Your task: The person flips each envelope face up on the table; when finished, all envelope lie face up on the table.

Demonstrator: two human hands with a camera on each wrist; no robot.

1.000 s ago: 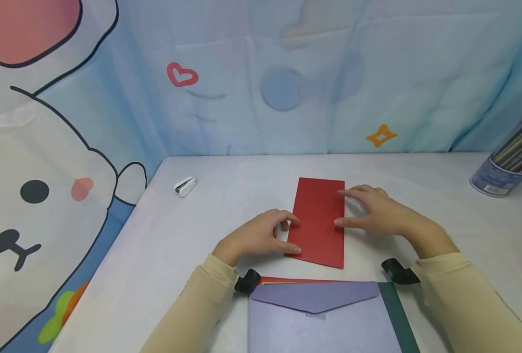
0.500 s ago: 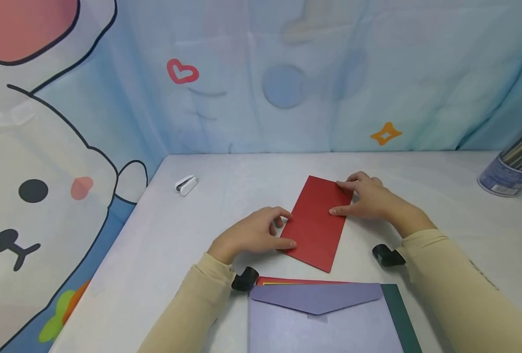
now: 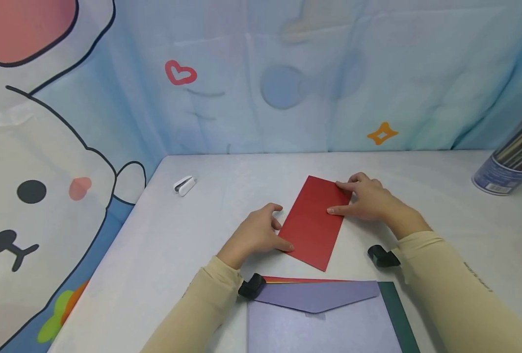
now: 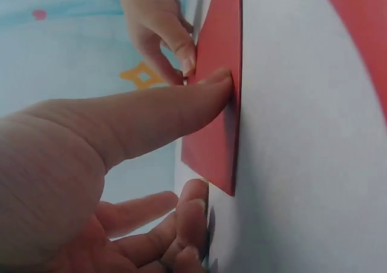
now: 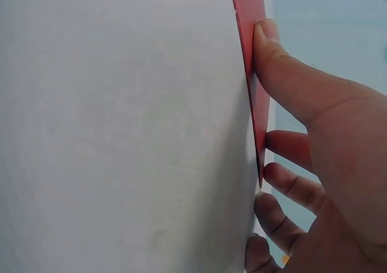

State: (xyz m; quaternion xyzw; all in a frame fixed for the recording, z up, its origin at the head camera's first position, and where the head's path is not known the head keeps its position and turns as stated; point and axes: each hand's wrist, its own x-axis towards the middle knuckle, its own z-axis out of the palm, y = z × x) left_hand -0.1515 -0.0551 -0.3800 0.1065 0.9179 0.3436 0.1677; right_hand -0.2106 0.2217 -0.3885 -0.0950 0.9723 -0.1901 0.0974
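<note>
A flat red paper rectangle (image 3: 316, 220), perhaps an envelope or folded card, lies slanted on the white table. At its lower left corner, the thumb of my left hand (image 3: 258, 233) rests on the paper. The other left fingers are bent loosely beside the left edge, off the paper in the left wrist view. My right hand (image 3: 371, 198) is at the upper right edge, with thumb and fingertips touching the red surface. Seen from the right wrist, the remaining right fingers reach past the paper's corner. Neither hand curls around the paper.
Nearest me lies a purple envelope (image 3: 320, 328) with a pointed flap, over a dark green sheet (image 3: 398, 314) and red and yellow edges. A small white stapler-like object (image 3: 184, 186) sits far left. A blue tin (image 3: 501, 174) of pencils stands far right, before a printed curtain (image 3: 225, 117).
The red paper has turned clockwise from nearly upright to slanted. My right hand moved slightly left and away from me. The left fingers have just come off the paper, leaving the thumb on it.
</note>
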